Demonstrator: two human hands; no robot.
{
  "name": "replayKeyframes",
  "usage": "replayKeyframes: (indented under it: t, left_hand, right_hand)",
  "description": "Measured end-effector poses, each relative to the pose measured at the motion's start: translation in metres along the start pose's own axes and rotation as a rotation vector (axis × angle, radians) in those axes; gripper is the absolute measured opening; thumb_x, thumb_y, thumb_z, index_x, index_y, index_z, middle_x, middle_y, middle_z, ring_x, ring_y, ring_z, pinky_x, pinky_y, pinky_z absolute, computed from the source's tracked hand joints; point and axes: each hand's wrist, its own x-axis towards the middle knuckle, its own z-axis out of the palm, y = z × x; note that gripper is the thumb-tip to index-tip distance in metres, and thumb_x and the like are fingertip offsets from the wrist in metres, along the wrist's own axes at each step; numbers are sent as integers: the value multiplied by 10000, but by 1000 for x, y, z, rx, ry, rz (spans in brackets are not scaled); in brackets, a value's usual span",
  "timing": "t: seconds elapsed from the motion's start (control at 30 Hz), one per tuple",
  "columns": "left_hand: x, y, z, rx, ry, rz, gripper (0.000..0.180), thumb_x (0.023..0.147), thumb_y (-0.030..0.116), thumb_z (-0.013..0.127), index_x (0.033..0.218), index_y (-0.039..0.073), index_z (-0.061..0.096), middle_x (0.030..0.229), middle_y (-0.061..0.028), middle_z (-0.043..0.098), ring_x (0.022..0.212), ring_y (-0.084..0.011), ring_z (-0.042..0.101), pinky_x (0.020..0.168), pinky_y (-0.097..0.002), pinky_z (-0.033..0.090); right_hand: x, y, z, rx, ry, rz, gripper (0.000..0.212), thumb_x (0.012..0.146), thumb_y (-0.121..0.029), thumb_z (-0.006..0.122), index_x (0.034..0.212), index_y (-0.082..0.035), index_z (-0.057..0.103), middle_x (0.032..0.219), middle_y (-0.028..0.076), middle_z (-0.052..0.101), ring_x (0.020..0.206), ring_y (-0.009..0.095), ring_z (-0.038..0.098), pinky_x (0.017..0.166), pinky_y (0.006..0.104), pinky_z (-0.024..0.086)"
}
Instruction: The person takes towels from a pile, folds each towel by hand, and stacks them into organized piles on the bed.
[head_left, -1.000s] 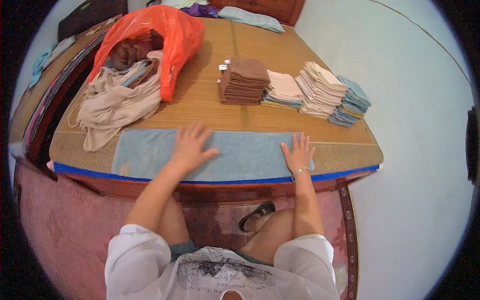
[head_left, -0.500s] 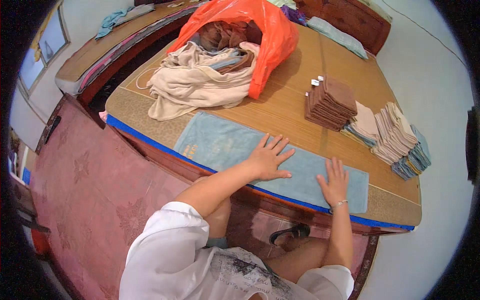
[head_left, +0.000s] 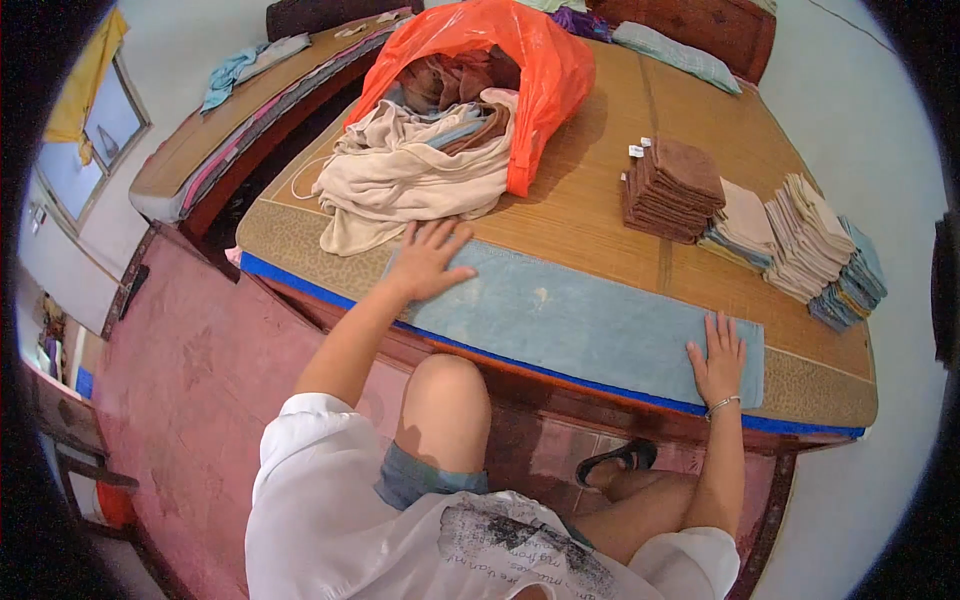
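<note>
**Both hands flat on the spread blue towel, one at each end**

Left hand [head_left: 430,262] lies palm-down, fingers splayed and gripping nothing, on the far-left end of the light blue towel [head_left: 575,322]. Right hand [head_left: 717,355], also flat with fingers straight and nothing held, presses the towel's opposite end, close to its near edge.

Position of the towel: spread in a single layer along the near edge of the woven-mat bed surface [head_left: 600,200], just inside the blue border strip. Its long axis runs left to right across the person's front, so each hand sits at one short end and the whole length lies between them. Neither hand is nearer the towel's middle by any clear margin.

Relative to the towel: a heap of beige cloth [head_left: 400,180] touches or nearly touches its left end, spilling from an orange plastic bag [head_left: 530,70] beyond. Stacks of folded cloths [head_left: 760,220], brown, beige and blue, stand beyond the towel's right half, apart from it.
</note>
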Motion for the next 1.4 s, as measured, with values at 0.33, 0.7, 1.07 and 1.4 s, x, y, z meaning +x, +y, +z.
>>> replayKeyframes:
  t: [0.33,0.7,1.07,1.4]
  left_hand:
    - [-12,62,-22,-47,172,39,628,801,523,555,1283,125,490,1373,-152,392,1303,-311,300,1073,-510,165]
    - [-21,107,-10,-120,36,235,768,755,591,563,1364,155,392,1444,-140,290,1339,-319,244,1068,-538,145]
    - [-20,145,-34,-84,20,171,847,722,561,625,1371,90,351,1458,-172,241,1359,-326,195,1078,-546,114]
    - [-19,214,-11,-219,-9,446,895,669,521,679,1361,59,348,1445,-163,269,1352,-299,230,1072,-537,157]
  right_hand:
    - [-1,-31,-6,-29,90,-18,639,842,-482,525,1355,-124,394,1464,119,267,1362,307,199,1076,543,112]
    - [-24,-141,9,82,-38,-576,675,795,-534,551,1356,-192,395,1471,60,253,1371,270,161,1086,551,91]
    - [-51,-74,-10,40,58,-335,796,756,-588,557,1361,-101,379,1454,136,274,1353,316,217,1076,551,117]
    - [-50,-104,-6,14,-70,-452,829,716,-442,683,1388,-127,313,1467,75,231,1357,279,184,1088,519,145]
